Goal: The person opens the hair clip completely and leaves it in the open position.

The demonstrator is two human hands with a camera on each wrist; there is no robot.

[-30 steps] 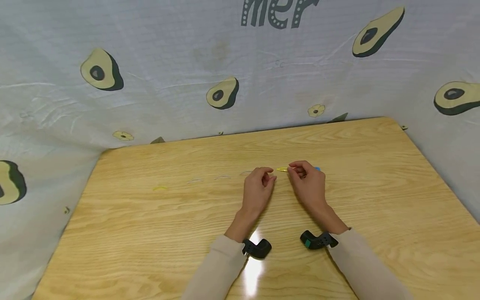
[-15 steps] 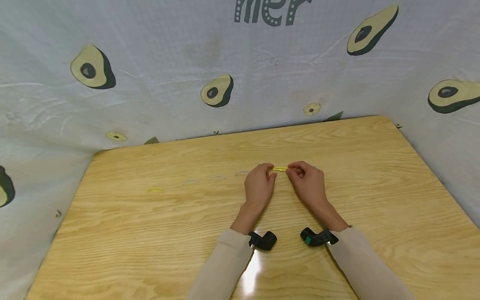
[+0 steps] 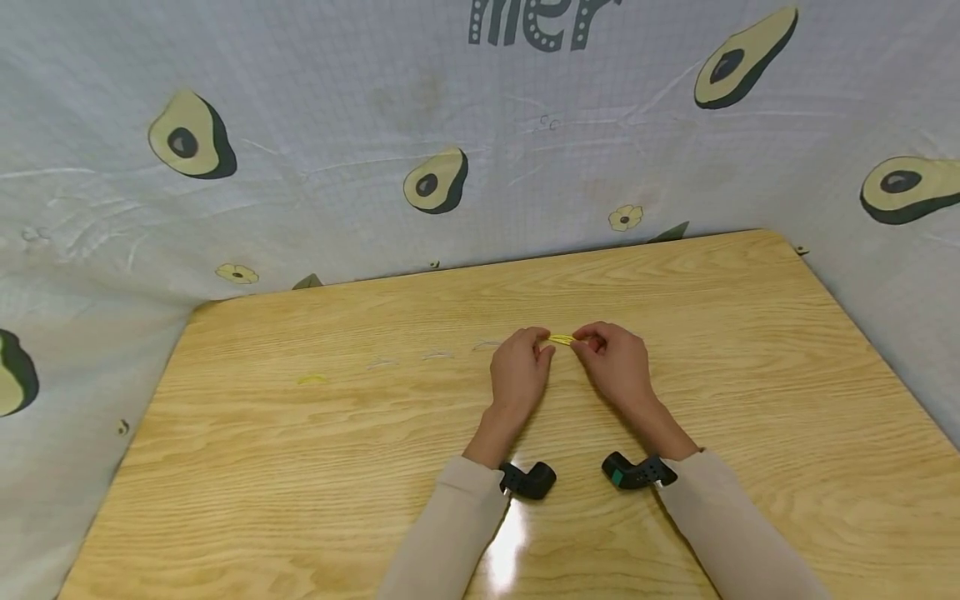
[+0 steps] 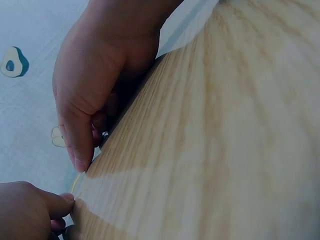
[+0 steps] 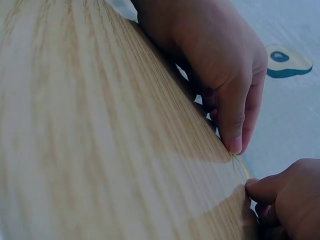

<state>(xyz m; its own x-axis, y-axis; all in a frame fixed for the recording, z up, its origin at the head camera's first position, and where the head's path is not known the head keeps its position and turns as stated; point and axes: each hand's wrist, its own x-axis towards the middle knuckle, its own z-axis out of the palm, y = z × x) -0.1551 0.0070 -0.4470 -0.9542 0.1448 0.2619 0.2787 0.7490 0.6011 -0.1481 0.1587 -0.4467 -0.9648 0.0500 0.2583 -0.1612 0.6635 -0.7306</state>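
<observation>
A thin yellow loop [image 3: 561,339] lies low over the far middle of the table, stretched between both hands. My left hand [image 3: 519,371] pinches its left end between thumb and index finger. The fingertips of my right hand [image 3: 615,362] pinch the other end. Close up in the right wrist view, the loop shows as slim yellow strands [image 5: 243,167] at the right thumb tip; the left wrist view also has the yellow strand [image 4: 76,183] spanning the short gap between the hands. Its ends are hidden by the fingers.
Left of the hands, a row of thin pieces lies on the wooden table [image 3: 300,483]: a yellow one [image 3: 312,378], then pale ones [image 3: 382,364], [image 3: 437,355] and one beside the left hand [image 3: 486,344]. A white avocado-print cloth [image 3: 315,208] hangs behind.
My left hand has come to the loop's left end and now pinches it along with the right hand. The blue bit seen behind the right hand earlier no longer shows.
</observation>
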